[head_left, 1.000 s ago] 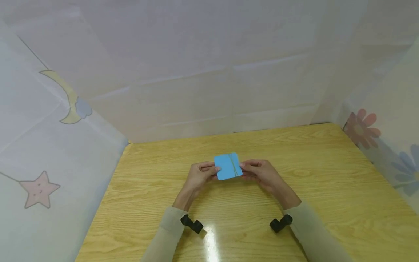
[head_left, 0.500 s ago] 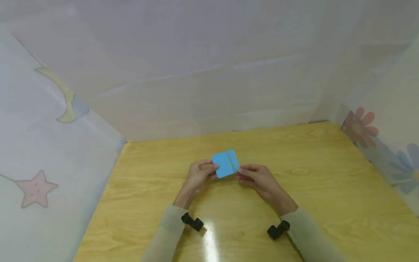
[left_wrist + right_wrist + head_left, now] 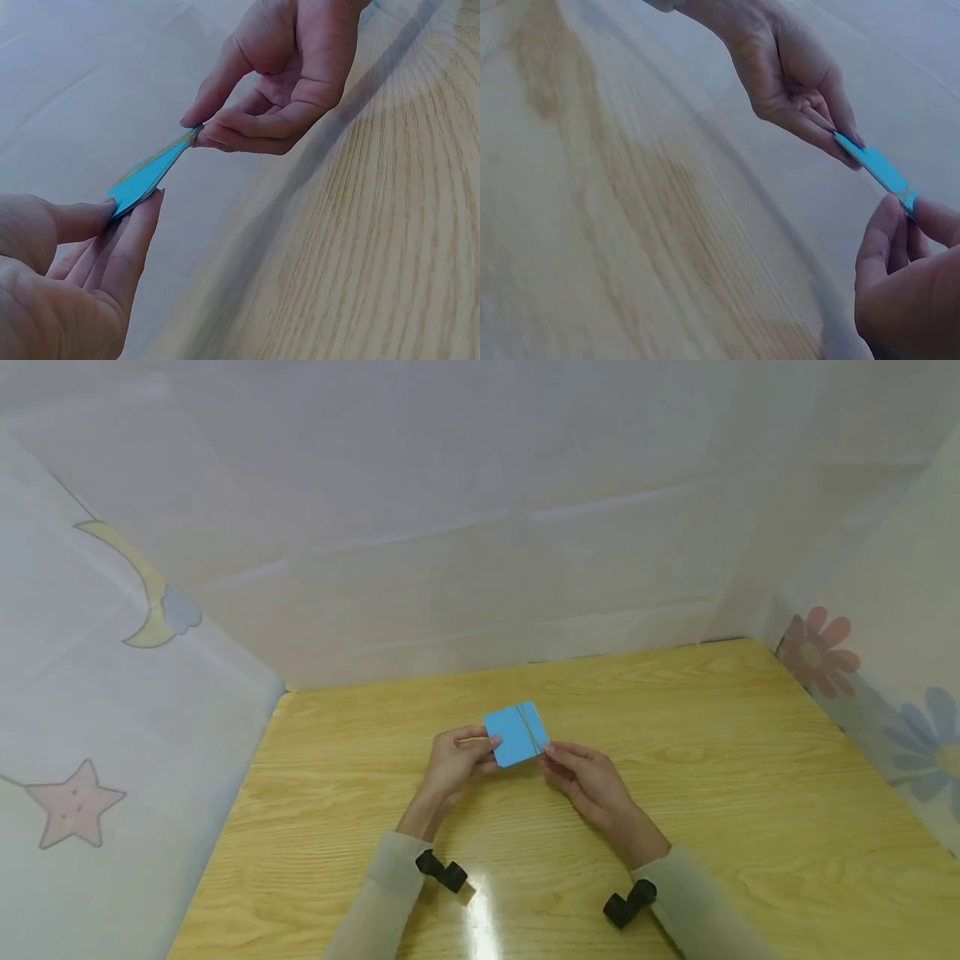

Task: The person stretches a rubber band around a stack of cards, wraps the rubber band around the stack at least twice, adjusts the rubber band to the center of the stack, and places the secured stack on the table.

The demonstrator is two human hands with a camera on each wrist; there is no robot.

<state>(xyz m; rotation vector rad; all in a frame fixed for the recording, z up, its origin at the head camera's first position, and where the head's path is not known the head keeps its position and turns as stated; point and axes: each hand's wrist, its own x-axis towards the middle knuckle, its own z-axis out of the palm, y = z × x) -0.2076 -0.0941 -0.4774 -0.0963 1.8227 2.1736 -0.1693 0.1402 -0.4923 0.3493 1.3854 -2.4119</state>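
A thin, square stack of blue cards (image 3: 512, 739) is held up between both hands over the table, tilted in the head view. Its layered edge shows in the left wrist view. Around the stack's right part runs a yellowish rubber band (image 3: 527, 727), its strands crossing near the lower edge. My left hand (image 3: 453, 763) pinches the left side, thumb on the upper face and fingers beneath. With thumb and fingertips, my right hand (image 3: 594, 783) pinches the lower right corner, right where the band reaches the edge. Its fingertips partly hide that corner in the right wrist view (image 3: 907, 281).
A wood-grain table (image 3: 720, 760) lies under the hands. Pale sheeting (image 3: 465, 568) walls in the back and sides, printed with a moon, a star and flowers. Each sleeve carries a small black wrist camera (image 3: 441, 870).
The right hand has slid from the stack's right side down to its lower right corner, its wrist dropping toward the person. The stack has tilted slightly and shifted a little left; the left hand's grip stays.
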